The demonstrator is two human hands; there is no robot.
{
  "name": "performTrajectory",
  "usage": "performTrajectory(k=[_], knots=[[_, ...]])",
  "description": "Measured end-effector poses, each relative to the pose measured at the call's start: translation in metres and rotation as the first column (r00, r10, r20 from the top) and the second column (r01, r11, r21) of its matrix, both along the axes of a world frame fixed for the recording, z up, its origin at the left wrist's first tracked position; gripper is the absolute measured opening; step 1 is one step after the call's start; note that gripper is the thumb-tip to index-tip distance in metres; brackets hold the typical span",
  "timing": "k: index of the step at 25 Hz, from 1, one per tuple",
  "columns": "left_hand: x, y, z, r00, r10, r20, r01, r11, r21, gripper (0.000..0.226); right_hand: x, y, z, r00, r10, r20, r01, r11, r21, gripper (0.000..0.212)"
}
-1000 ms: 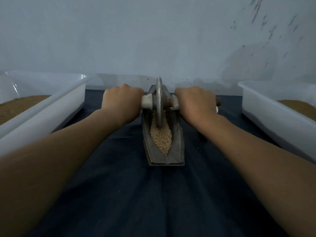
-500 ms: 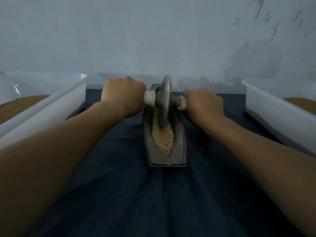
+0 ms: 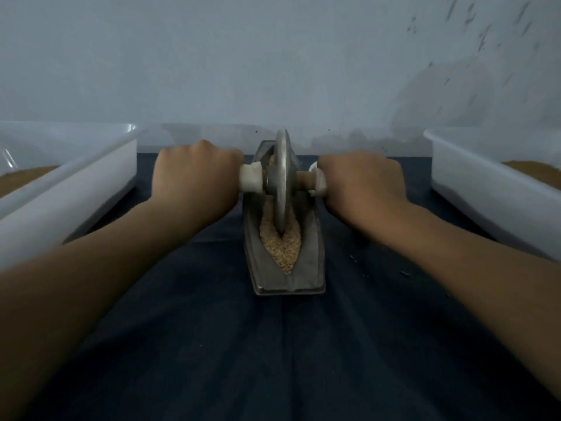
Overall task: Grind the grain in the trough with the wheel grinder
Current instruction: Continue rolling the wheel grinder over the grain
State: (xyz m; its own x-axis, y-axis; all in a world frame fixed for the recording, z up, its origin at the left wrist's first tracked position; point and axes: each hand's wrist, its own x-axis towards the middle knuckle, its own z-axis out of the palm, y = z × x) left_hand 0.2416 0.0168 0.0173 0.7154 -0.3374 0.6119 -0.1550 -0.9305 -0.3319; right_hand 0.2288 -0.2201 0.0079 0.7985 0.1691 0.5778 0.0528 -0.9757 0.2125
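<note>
Curling tight round the handle, the left hand and right hand are holding the wheel upright (one each side, for balance) in the grain.

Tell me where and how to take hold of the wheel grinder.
Grip the wheel grinder by its axle handles, one on each side of the upright disc, coming from above with palms down, as the left hand and right hand do. The disc's thin edge sits in the narrow trough among the grain, leaving only the handles.
</note>
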Motion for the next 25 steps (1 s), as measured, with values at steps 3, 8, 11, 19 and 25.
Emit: performTrajectory(k=[3,8,11,19,25], knots=[[0.021,-0.013,0.006,0.992,0.044,-0.121,-0.056,0.993,-0.100,0.006,0.025,0.014,0.021,0.993,-0.029,-0.116,0.033,0.999,0.029,0.015],[-0.014,0.007,-0.007,0.999,-0.049,-0.017,0.046,0.990,-0.135,0.015,-0.019,0.010,0.024,0.994,0.040,-0.099,-0.048,0.995,-0.084,0.019],[-0.034,0.020,-0.008,0.990,-0.133,0.054,0.135,0.989,-0.051,0.042,-0.043,-0.003,0.016,0.999,0.044,0.015,-0.041,0.985,-0.168,0.017],[0.012,-0.017,0.012,0.987,0.050,-0.150,-0.065,0.993,-0.100,0.010,0.023,0.015,0.018,0.992,-0.032,-0.126,0.037,0.999,0.036,0.014],[-0.038,0.008,0.007,0.986,-0.147,0.081,0.144,0.989,0.041,0.009,-0.041,-0.011,0.001,0.996,0.072,0.059,-0.072,0.997,-0.006,0.027]])
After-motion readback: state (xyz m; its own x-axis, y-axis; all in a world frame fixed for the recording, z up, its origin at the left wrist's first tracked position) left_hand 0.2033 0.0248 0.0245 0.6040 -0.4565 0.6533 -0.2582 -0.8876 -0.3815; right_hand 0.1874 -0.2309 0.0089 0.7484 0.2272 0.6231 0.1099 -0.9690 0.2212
